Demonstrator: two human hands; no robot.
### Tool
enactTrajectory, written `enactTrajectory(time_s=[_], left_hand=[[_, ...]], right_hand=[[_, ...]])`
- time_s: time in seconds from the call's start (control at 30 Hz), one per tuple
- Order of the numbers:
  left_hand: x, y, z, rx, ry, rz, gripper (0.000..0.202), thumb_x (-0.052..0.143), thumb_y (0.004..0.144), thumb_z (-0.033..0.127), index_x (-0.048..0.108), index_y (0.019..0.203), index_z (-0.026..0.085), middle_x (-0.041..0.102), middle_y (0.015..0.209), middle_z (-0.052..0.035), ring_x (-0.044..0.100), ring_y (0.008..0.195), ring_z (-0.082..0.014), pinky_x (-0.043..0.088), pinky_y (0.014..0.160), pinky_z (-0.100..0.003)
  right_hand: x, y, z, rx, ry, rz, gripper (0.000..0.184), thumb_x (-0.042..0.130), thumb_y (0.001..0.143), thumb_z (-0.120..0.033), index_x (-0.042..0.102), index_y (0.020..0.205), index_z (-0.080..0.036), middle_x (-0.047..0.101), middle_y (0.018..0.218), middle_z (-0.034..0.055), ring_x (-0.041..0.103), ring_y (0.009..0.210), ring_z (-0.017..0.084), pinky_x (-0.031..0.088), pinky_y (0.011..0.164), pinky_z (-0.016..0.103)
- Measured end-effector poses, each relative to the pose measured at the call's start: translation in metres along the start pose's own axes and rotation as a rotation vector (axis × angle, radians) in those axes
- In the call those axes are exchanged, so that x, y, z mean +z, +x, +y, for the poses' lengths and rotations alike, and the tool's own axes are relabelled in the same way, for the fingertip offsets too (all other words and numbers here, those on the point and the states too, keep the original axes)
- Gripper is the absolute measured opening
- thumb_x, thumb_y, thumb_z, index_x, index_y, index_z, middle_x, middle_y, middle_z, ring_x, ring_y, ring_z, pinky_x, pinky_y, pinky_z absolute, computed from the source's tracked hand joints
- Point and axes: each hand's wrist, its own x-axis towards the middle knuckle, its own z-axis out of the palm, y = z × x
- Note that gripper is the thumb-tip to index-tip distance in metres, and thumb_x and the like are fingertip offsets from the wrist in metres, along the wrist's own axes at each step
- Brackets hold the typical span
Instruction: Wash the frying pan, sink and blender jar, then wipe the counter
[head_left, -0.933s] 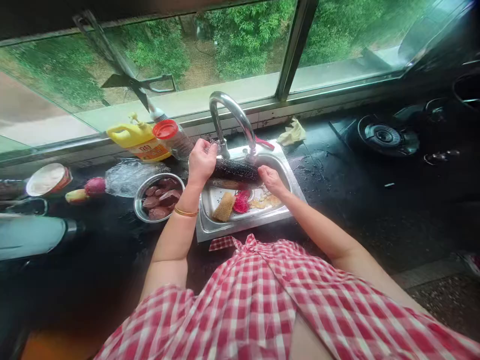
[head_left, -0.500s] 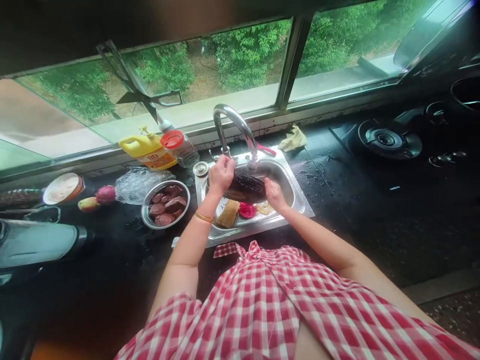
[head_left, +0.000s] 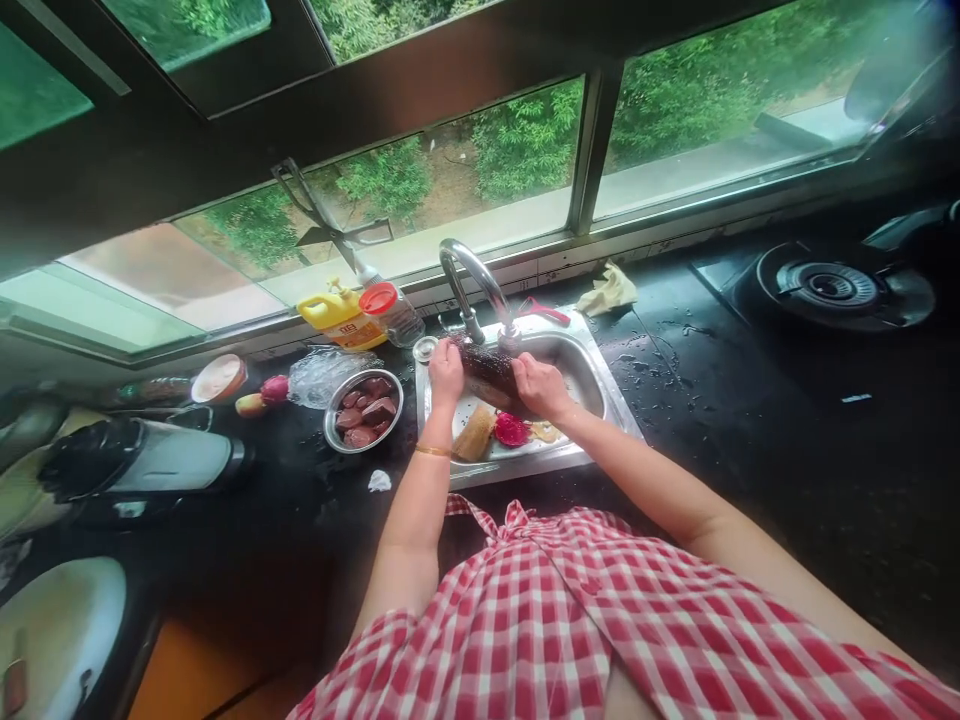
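Note:
A dark, wet, oblong object (head_left: 489,375) with a speckled, glistening top is held over the sink (head_left: 596,395), under the curved faucet (head_left: 487,275). I cannot make out its kind. My left hand (head_left: 446,375) is closed on its left end. My right hand (head_left: 541,388) grips the right end, fingers curled over the edge. Below it in the basin lie a brown, rough-looking piece (head_left: 475,434), a magenta round thing (head_left: 511,430) and a pale yellowish scrap (head_left: 544,432). Left of the sink stands a steel bowl (head_left: 327,425) of reddish-brown chunks.
A yellow jug (head_left: 341,320), a red-lidded clear jar (head_left: 397,318) and a plastic bag (head_left: 330,378) stand behind the bowl. A blender (head_left: 165,458) lies leftward. On the right are a yellowish cloth (head_left: 607,290) and a gas burner (head_left: 832,285). Windows (head_left: 525,150) line the back.
The camera view has shifted, with more of the left counter showing. The dark object has stayed in both hands over the sink, and my right hand has come further over its end.

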Motion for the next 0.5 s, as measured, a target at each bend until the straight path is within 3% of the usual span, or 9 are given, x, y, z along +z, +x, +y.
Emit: enactTrajectory(time_s=[0.07,0.17,0.2,0.3,0.37,0.5], left_hand=[[-0.001,-0.005,0.005,0.027,-0.02,-0.026,0.032,0.035,0.09,0.018,0.062,0.105,0.015,0.068,0.111,-0.0134,0.059,0.114,-0.0228,0.041,0.103,-0.042],[0.0,-0.021,0.019,0.271,0.018,-0.077,0.03,0.038,0.088,0.015,0.064,0.104,0.018,0.067,0.114,-0.0097,0.049,0.128,-0.0213,0.028,0.114,-0.043],[-0.002,-0.023,0.02,0.284,0.05,-0.075,0.029,0.039,0.087,0.014,0.064,0.102,0.018,0.068,0.112,-0.0092,0.049,0.128,-0.0216,0.024,0.116,-0.044],[-0.014,-0.015,0.007,0.043,0.114,-0.048,0.027,0.039,0.086,0.014,0.064,0.095,0.016,0.07,0.099,-0.0109,0.06,0.11,-0.0242,0.035,0.108,-0.046],[-0.021,-0.009,-0.004,-0.107,0.083,-0.038,0.025,0.039,0.087,0.016,0.063,0.094,0.015,0.069,0.091,-0.01,0.064,0.095,-0.0229,0.046,0.096,-0.042],[-0.016,-0.022,0.004,0.001,0.012,0.018,0.025,0.041,0.091,0.025,0.06,0.103,0.016,0.068,0.101,-0.0099,0.063,0.097,-0.0206,0.047,0.093,-0.036]], right_hand=[[0.0,0.0,-0.003,-0.032,0.01,-0.04,0.047,0.015,0.101,-0.031,0.058,0.095,-0.013,0.066,0.077,0.0079,0.059,0.066,0.018,0.026,0.056,0.029],[0.001,-0.002,-0.006,-0.176,0.005,-0.085,0.045,0.016,0.101,-0.028,0.058,0.098,-0.012,0.067,0.085,0.0107,0.059,0.067,0.018,0.025,0.057,0.03],[0.001,-0.004,-0.005,-0.218,0.003,-0.086,0.045,0.016,0.1,-0.027,0.059,0.098,-0.012,0.067,0.086,0.0111,0.058,0.066,0.018,0.025,0.057,0.03],[0.002,-0.006,0.004,-0.285,0.019,-0.069,0.05,0.014,0.101,-0.029,0.06,0.092,-0.014,0.065,0.08,0.0092,0.055,0.062,0.017,0.023,0.056,0.03],[0.001,-0.003,0.015,-0.292,0.035,-0.048,0.052,0.013,0.101,-0.032,0.06,0.087,-0.015,0.063,0.072,0.0073,0.053,0.058,0.016,0.023,0.056,0.03],[-0.003,0.01,0.034,-0.264,0.09,0.072,0.059,0.01,0.101,-0.039,0.061,0.08,-0.016,0.062,0.07,0.008,0.052,0.063,0.017,0.028,0.06,0.03]])
